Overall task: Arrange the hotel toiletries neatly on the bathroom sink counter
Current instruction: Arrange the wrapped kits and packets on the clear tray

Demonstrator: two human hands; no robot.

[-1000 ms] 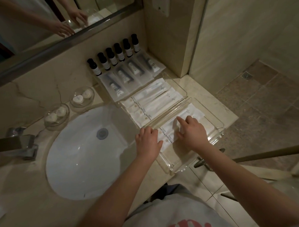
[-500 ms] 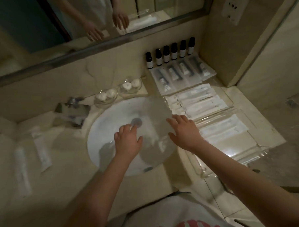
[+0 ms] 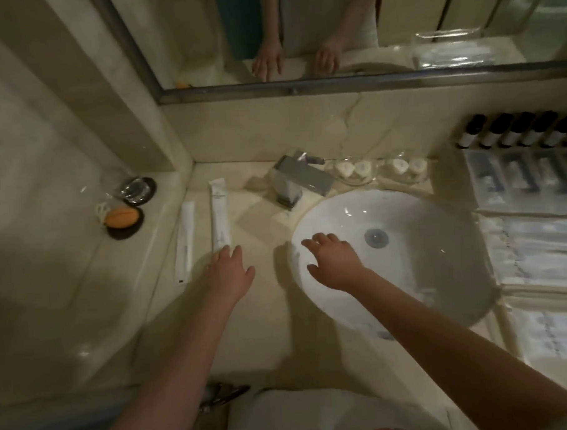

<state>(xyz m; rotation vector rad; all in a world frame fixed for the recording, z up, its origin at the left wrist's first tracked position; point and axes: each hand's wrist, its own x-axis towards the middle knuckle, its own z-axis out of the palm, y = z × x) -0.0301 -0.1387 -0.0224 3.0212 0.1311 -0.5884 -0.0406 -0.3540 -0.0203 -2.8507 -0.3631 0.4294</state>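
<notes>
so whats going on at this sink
A person is tidying hotel toiletries on the counter. Their left hand is open, fingertips at the near end of a long white packet left of the basin, with a second packet lying beside it. The right hand hovers open over the basin. Small dark bottles stand in a row at far right.
</notes>
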